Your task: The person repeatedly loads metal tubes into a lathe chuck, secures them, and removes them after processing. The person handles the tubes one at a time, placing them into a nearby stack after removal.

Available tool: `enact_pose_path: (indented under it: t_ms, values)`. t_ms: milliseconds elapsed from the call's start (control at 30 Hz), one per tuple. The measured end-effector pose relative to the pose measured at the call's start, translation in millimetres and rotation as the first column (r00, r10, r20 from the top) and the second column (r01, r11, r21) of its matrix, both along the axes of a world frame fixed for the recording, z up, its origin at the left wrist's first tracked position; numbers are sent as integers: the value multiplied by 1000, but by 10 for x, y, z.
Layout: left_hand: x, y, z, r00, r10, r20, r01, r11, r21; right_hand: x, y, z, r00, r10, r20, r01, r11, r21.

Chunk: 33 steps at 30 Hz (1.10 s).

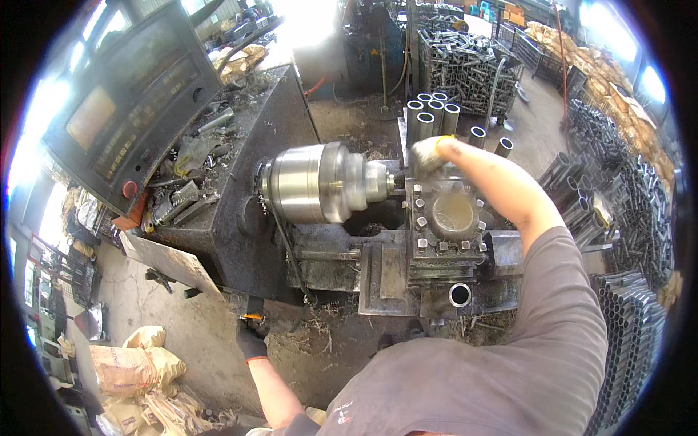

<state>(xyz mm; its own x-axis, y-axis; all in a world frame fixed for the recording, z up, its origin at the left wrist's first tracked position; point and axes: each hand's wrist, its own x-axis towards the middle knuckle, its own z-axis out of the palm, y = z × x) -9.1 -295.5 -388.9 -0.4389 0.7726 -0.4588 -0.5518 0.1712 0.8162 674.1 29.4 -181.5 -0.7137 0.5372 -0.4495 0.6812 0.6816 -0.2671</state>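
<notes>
1. The dark steel, square, bolt-studded tool post (452, 215) sits at 3 o'clock from centre.
2. Pale-gloved right grip (429, 154): at its 12 o'clock; I cannot tell whether it holds anything.
3. Silver, cylindrical metal chuck (302, 183): toward its 9 o'clock, partly blurred, probably spinning; best keep fingers well clear.
4. Black-gloved left grip (251, 341): 8 o'clock; closure unclear.

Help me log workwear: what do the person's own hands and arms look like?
The right hand wears a pale, greyish glove with a yellow wrist edge. The left hand wears a dark glove with an orange-red cuff edge. The grey-brown shirt has short sleeves, leaving both forearms bare.
</notes>
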Motion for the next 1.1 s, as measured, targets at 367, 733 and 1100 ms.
enact_pose_path:
  t_ms: [367,733,1100]
  values:
    - [960,-1264,-2042,557,-425,-714,333,901,-277,-483,-2,864,767,-622,-159,642,741,198]
    - [764,-2725,-2572,-442,-872,-208,272,91,-958,-638,-245,-139,976,-173,-130,175,985,3]
    - [1081,-2005,-2673,74,-856,-512,573,457,-680,-427,-245,231,890,-455,-23,380,769,-514]
